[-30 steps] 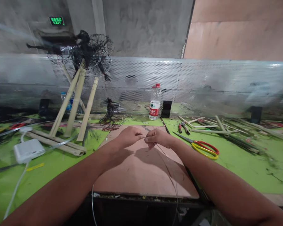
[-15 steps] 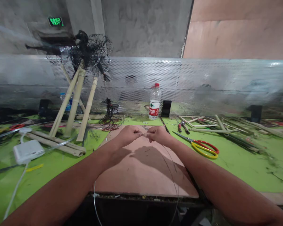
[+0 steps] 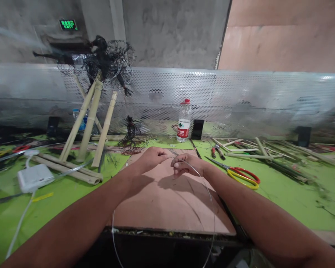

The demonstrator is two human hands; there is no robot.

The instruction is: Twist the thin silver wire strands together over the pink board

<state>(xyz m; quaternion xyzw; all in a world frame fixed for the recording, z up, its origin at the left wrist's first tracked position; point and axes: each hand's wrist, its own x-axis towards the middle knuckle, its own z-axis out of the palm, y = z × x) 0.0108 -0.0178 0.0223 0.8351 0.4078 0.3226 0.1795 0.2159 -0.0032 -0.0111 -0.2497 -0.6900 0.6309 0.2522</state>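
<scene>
A thin silvery wire [image 3: 213, 217] runs in a long loop from my hands, over the board's front edge and below it. My left hand [image 3: 154, 158] is closed in a pinch over the board, thumb and forefinger on a bit of the wire. Just to its right, my right hand [image 3: 187, 165] has its fingers curled round the wire, which arches over the back of that hand. A small gap separates the fingertips. Under both hands lies a brown board [image 3: 162, 208], marked by their shadows.
Scissors [image 3: 241, 176] and pliers [image 3: 217, 152] lie to the right, near bamboo strips [image 3: 264, 147]. A water bottle [image 3: 183, 123] and a black phone [image 3: 197, 129] stand behind. On the left are bamboo poles [image 3: 104, 128] under a dark wire figure [image 3: 102, 59], and a white adapter [image 3: 35, 178].
My right hand has turned and moved slightly away from the left, opening a gap between the fingertips. The wire now arches above the right hand. My left hand has barely moved.
</scene>
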